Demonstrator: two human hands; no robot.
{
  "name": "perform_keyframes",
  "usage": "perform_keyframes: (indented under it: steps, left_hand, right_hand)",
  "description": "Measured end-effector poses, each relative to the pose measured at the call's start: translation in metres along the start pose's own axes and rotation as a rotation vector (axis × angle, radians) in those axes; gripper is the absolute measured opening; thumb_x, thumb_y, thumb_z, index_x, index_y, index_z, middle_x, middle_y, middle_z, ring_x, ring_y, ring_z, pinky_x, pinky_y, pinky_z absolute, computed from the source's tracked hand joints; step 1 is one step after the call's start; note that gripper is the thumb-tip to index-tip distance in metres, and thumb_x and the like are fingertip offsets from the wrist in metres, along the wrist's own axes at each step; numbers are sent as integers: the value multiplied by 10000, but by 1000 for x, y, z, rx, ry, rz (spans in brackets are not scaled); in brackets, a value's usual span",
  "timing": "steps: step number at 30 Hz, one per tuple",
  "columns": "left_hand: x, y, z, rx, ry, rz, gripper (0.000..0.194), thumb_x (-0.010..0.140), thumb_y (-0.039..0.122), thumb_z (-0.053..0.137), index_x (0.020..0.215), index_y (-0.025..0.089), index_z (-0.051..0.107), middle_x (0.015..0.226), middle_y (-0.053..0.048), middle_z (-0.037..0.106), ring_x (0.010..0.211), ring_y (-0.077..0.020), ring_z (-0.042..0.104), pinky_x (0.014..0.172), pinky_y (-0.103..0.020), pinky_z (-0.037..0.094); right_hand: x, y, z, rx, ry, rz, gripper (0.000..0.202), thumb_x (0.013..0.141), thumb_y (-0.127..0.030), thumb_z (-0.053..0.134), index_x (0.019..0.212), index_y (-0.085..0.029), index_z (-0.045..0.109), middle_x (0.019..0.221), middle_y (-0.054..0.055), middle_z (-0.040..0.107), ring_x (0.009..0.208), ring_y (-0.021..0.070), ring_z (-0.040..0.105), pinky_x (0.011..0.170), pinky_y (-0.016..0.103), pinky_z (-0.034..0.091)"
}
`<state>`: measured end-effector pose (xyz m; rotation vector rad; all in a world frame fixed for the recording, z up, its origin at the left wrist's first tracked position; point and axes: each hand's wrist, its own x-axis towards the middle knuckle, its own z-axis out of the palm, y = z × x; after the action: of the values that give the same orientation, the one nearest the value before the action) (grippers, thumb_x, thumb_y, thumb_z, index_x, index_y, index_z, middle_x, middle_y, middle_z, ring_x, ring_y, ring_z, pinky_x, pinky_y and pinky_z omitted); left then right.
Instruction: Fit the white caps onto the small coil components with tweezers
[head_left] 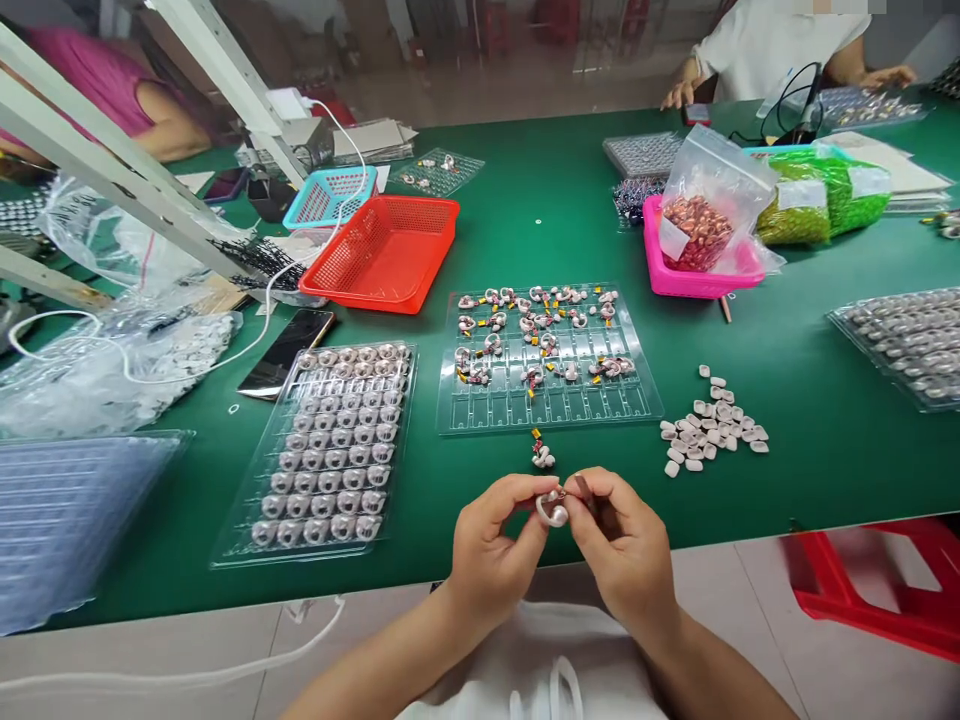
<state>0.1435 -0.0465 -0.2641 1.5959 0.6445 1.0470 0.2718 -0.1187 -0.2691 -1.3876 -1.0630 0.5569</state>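
Note:
Near the table's front edge, my left hand (491, 540) pinches a white, C-shaped clip-on earbud (551, 512) with a round bead at one end. From the other side, the thumb and fingertips of my right hand (626, 550) close on the same earbud. A small dark brown piece (583, 490), its kind unclear, shows between the right fingers. Just beyond my hands lies another earbud assembly (543, 456) with a yellow tab. Farther back, a clear plastic tray (487, 415) holds several such assemblies, mostly in its upper rows.
Loose white caps (712, 425) lie in a pile at right. A filled tray of rounded parts (322, 460) and a phone (289, 350) are at left. Behind stand a red basket (390, 250) and a pink basket (697, 284) with bags. Two other people sit across the table.

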Motion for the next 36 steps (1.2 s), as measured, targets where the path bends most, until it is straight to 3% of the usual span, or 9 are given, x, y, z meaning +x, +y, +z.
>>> perform_keyframes:
  steps: [4, 8, 11, 16, 20, 27, 32, 36]
  left_hand:
    - [-1, 0, 2, -70, 50, -90, 116, 888, 206, 693, 984, 189, 755, 920, -68, 750, 813, -177, 715, 722, -225, 577]
    - [-1, 0, 1, -66, 59, -123, 95, 877, 191, 692, 956, 180, 744, 908, -59, 751, 821, -172, 718, 751, -218, 578]
    - [2, 3, -3, -19, 18, -121, 85, 867, 159, 673, 923, 168, 736, 887, -60, 756, 811, -177, 723, 755, -228, 578]
    - [10, 11, -11, 95, -101, -86, 122, 830, 123, 676, 923, 157, 749, 852, -63, 766, 776, -184, 728, 735, -239, 579]
    - [12, 14, -10, 47, -88, -128, 119, 846, 163, 681, 933, 171, 761, 852, -60, 769, 754, -180, 728, 710, -232, 576]
    - [13, 9, -8, -123, -71, -330, 128, 841, 261, 724, 907, 153, 743, 813, -54, 746, 747, -160, 683, 704, -224, 546]
    - [18, 9, -10, -242, -135, -446, 200, 805, 308, 774, 890, 136, 719, 782, -38, 708, 701, -136, 629, 671, -223, 526]
    - [20, 13, -12, -270, -204, -495, 184, 816, 289, 752, 881, 125, 701, 770, -38, 704, 684, -129, 621, 675, -234, 526]
  right_hand:
    - [-2, 6, 6, 140, -17, 30, 136, 978, -331, 590, 924, -207, 607, 832, 39, 609, 735, 153, 578, 619, 248, 502]
    - [2, 6, 6, 51, -19, -50, 111, 966, -282, 595, 880, -211, 600, 872, 36, 577, 746, 148, 558, 605, 243, 473]
    - [7, 2, 0, -66, -59, -113, 34, 947, -209, 592, 918, -223, 603, 834, 12, 595, 693, 133, 557, 567, 229, 453]
    - [17, -8, -15, -245, -195, -326, 158, 893, -95, 559, 959, -232, 602, 854, 12, 659, 746, 149, 612, 652, 257, 495]
    - [21, -15, -19, -239, -224, -241, 133, 902, -110, 552, 910, -224, 619, 814, 6, 661, 696, 134, 601, 619, 237, 481]
    - [15, -10, -12, -56, -196, -30, 88, 944, -220, 599, 880, -212, 659, 788, 8, 661, 648, 123, 571, 564, 219, 445]
    - [17, -6, -11, -40, -205, -141, 76, 940, -174, 609, 923, -237, 648, 842, -1, 637, 691, 117, 576, 583, 212, 442]
    - [20, -7, -16, -126, -266, -249, 184, 924, -84, 557, 994, -242, 621, 871, 0, 650, 750, 125, 602, 636, 219, 462]
